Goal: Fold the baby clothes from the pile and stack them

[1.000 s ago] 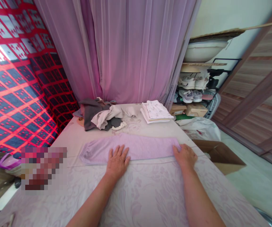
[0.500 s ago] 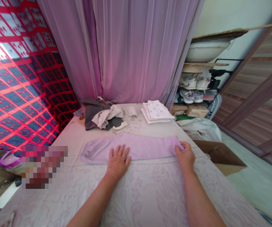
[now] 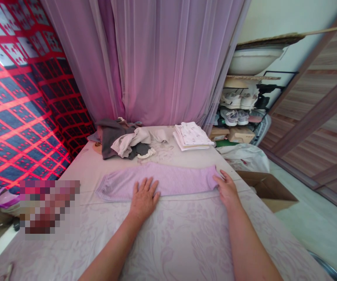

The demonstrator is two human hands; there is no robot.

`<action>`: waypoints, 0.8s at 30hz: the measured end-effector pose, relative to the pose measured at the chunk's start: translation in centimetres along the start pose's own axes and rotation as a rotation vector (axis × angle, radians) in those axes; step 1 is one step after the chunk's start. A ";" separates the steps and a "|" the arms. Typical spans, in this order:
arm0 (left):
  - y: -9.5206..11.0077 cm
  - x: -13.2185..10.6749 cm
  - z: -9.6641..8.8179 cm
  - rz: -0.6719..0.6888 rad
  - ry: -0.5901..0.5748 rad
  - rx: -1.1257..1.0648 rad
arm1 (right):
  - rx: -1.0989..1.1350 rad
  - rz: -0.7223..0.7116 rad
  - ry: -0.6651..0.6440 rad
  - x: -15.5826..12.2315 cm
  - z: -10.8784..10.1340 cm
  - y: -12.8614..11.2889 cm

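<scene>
1. Center frame, I see a lilac garment [image 3: 156,182] lying flat across the floral bedcover [image 3: 186,242].
2. At its lower edge, I have the left hand [image 3: 143,199] resting flat, its grip open, holding nothing.
3. At its right end, the right hand [image 3: 227,191] touches the cloth; I cannot tell if it grips.
4. Farther up, a gray clothes heap [image 3: 118,139] sits beside a folded white stack [image 3: 191,136].
</scene>
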State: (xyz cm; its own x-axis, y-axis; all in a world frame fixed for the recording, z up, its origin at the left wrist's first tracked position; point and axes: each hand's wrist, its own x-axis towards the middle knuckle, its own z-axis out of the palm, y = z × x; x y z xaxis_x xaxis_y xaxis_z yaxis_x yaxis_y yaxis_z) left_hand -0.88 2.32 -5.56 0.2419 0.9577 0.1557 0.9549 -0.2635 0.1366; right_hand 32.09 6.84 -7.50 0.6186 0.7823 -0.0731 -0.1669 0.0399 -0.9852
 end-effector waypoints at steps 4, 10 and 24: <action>-0.1 0.0 0.2 0.002 0.007 0.003 | -0.120 -0.139 0.026 -0.7 1.0 -0.6; 0.0 0.0 0.1 0.007 0.011 0.000 | -0.431 -0.487 -0.104 -5.3 6.8 -2.2; -2.5 -0.1 1.3 -0.085 0.241 -0.549 | -0.754 -0.737 -0.550 -14.1 16.9 1.1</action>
State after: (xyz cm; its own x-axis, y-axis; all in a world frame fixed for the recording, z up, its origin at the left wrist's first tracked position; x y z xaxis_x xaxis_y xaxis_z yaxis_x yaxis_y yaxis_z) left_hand -3.08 3.08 -7.20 0.0613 0.9418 0.3305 0.7254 -0.2695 0.6333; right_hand 10.26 6.36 -4.93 -0.0671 0.8932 0.4446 0.6991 0.3600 -0.6178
